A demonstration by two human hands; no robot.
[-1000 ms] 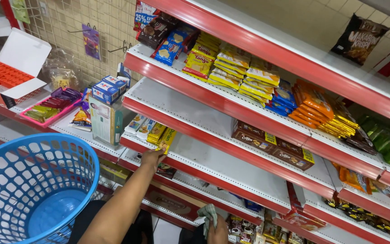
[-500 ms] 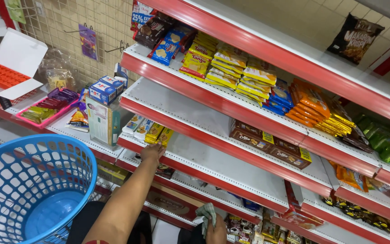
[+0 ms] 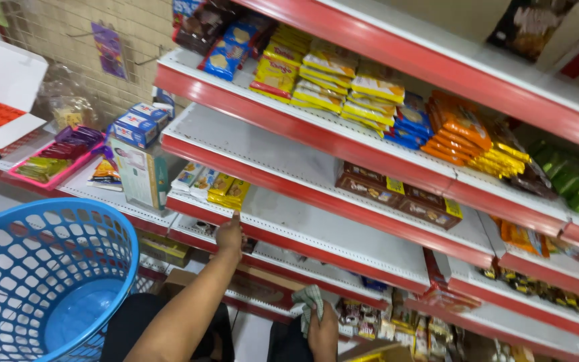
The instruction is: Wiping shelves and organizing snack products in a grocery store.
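A person's left hand (image 3: 229, 233) reaches up to the red front edge of a nearly bare shelf (image 3: 316, 228), fingertip just below the yellow packets (image 3: 229, 192), fingers loosely open and holding nothing. The right hand (image 3: 323, 328), low and near, is clamped on a cloth (image 3: 309, 303); wiping the shelf seems the step in hand, so next the cloth must come up. Compared with a second ago the left hand has barely moved, while the view has drifted slightly.

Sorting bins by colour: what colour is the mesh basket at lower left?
Blue, seen in the head view: the basket.
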